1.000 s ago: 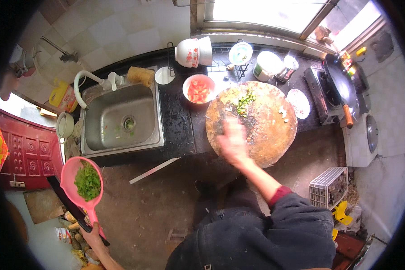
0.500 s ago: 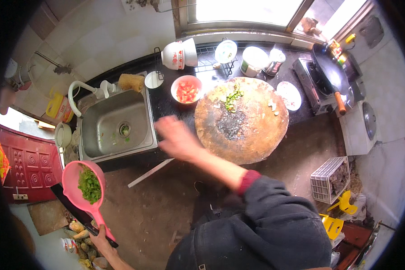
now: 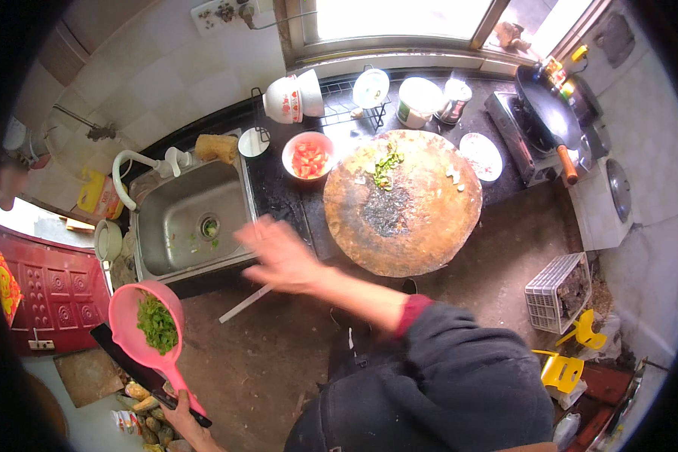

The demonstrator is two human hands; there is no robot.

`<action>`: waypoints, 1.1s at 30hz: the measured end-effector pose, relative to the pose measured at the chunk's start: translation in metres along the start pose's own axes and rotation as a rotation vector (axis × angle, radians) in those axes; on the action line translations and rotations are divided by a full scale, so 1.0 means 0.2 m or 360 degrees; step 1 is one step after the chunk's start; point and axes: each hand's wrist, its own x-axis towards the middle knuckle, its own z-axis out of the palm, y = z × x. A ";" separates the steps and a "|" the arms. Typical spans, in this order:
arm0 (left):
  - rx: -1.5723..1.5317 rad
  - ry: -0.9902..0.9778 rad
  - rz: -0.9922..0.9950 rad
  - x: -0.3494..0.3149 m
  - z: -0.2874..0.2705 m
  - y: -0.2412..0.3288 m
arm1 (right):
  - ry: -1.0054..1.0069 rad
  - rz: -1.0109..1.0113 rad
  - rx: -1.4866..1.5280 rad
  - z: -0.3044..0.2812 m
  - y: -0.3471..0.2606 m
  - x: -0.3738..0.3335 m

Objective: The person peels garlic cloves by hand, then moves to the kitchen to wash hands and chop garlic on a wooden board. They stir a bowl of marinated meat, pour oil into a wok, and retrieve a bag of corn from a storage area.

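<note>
My left hand (image 3: 182, 419) grips the handles of a pink plastic water ladle (image 3: 172, 373) and a dark-bladed kitchen knife (image 3: 118, 352) together, low at the left. Chopped green leaves (image 3: 158, 322) lie in the ladle's bowl, and the knife sits partly hidden beneath it. My right hand (image 3: 282, 256) reaches across to the left, open, its fingers spread and somewhat blurred, holding nothing. It hovers near the sink's front right corner, left of a round wooden chopping board (image 3: 437, 218). Cut green peppers (image 3: 386, 167) and a few pale pieces (image 3: 453, 175) rest on that board.
A steel sink (image 3: 166, 211) with a white faucet (image 3: 124, 173) is at left. Behind the board stand a bowl of cut tomatoes (image 3: 309, 156), a white tub (image 3: 418, 102) and a plate (image 3: 480, 157). A wok (image 3: 548, 113) sits on a stove at right; a white crate (image 3: 554, 294) is on the floor.
My right hand has moved slightly left and toward me, its fingers spreading. The ladle and knife in my left hand have shifted a little right and lower in the view.
</note>
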 end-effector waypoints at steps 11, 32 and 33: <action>0.0142 0.0013 -0.0019 -0.03 0.04 0.00 | -0.0351 -0.0474 0.0179 0.28 -0.18 0.25; -0.0017 -0.0496 -0.0065 -0.61 1.13 0.16 | 0.0505 0.0468 -0.0729 -1.28 1.13 -0.38; -0.0057 -0.0591 -0.0058 -0.63 1.19 0.17 | 0.0599 0.0617 -0.0551 -1.33 1.15 -0.35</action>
